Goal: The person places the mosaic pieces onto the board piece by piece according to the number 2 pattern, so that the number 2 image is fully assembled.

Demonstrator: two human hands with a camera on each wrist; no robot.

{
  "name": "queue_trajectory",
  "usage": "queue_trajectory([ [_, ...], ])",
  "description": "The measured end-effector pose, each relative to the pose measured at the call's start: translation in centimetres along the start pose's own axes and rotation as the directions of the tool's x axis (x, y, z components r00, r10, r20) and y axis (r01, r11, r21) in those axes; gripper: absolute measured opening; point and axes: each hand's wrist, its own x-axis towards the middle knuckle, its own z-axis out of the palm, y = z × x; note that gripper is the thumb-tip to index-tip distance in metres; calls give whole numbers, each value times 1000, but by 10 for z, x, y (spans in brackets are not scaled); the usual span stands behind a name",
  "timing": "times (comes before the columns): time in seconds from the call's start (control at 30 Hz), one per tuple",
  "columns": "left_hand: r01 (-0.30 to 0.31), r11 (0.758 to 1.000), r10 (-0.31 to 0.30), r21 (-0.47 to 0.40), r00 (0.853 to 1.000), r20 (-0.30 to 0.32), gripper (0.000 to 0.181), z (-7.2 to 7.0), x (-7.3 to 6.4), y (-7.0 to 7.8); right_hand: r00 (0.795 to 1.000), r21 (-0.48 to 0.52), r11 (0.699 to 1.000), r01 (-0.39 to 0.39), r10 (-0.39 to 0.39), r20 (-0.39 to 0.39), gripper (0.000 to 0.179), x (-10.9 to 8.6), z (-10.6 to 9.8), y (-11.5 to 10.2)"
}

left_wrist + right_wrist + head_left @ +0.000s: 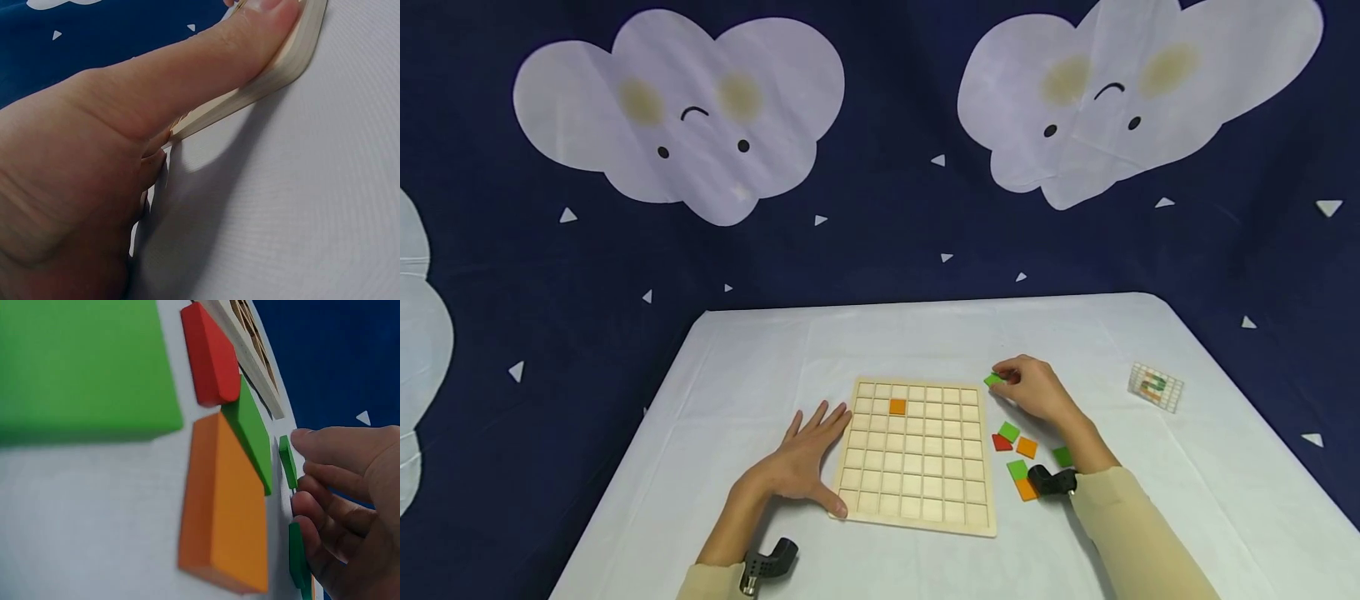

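Observation:
A pale wooden grid board (921, 462) lies on the white table, with one orange tile (897, 407) in an upper cell. My left hand (797, 462) rests along the board's left edge, fingers spread; its thumb (206, 59) lies over the near left corner. Just off the far right corner, my right hand (1033, 387) pinches a small green tile (993, 379) between thumb and fingers. In the right wrist view this green tile (287, 461) shows at the fingertips, and a darker green tile (299, 556) sits partly hidden behind the lower fingers.
Right of the board lie a red tile (1002, 442), an orange tile (1027, 448), a lighter green tile (1009, 432) and several others, some partly under the right wrist's camera (1052, 481). A small gridded pattern card (1156, 387) is at the far right. Dark cloud-print cloth (880, 250) stands behind.

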Motion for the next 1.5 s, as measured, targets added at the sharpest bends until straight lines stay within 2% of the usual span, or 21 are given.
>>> queue_trajectory([
  [0.3,-3,1000,3,-5,1000,-4,147,-2,0,0,1000,-43,999,-20,20,-7,36,2,1,1],
  [0.53,-6,1000,6,-17,1000,-2,147,-2,0,1,1000,-27,999,-23,23,-1,30,1,2,0],
  [0.97,-5,999,5,-32,1000,2,147,-2,-1,-1,1000,-33,999,-18,18,4,32,0,6,1],
  [1.27,3,1000,-3,-21,1000,4,147,-3,-2,0,1000,68,998,-7,6,23,34,1,5,-3],
  [1.5,2,1000,-2,-26,1000,1,146,-2,-2,-1,998,91,995,33,-37,54,33,3,13,-12],
])
